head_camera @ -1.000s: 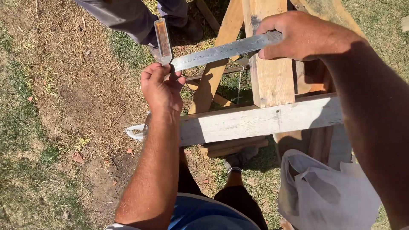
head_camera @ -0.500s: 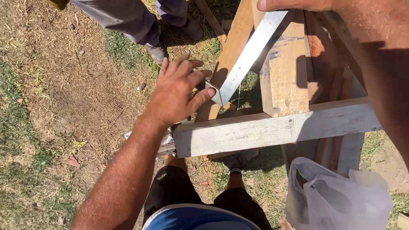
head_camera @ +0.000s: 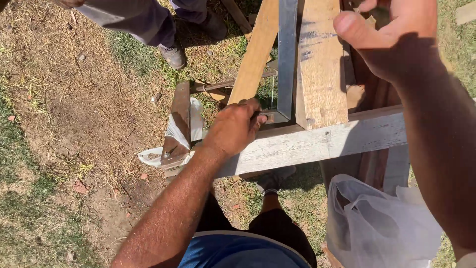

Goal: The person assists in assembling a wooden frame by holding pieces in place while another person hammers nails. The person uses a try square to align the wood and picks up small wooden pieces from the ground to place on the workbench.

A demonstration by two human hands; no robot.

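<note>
Dry grass and bare dirt make up the ground, with a rough wooden frame set over it. One metal square [head_camera: 286, 59] is laid along the upright plank [head_camera: 322, 64], its long blade run toward 12 o'clock and its short leg turned toward 9 at the bottom corner. That corner is gripped by the left hand [head_camera: 233, 130], fingers curled shut on it over the whitish cross rail [head_camera: 322, 141]. The right hand [head_camera: 391, 34] is held loosely open at about 2 o'clock, nothing seen in it, so the left is clearly nearer. One white plastic bag [head_camera: 377, 228] is hung at 5 o'clock. Two shoes of another person are seen at 11.
</note>
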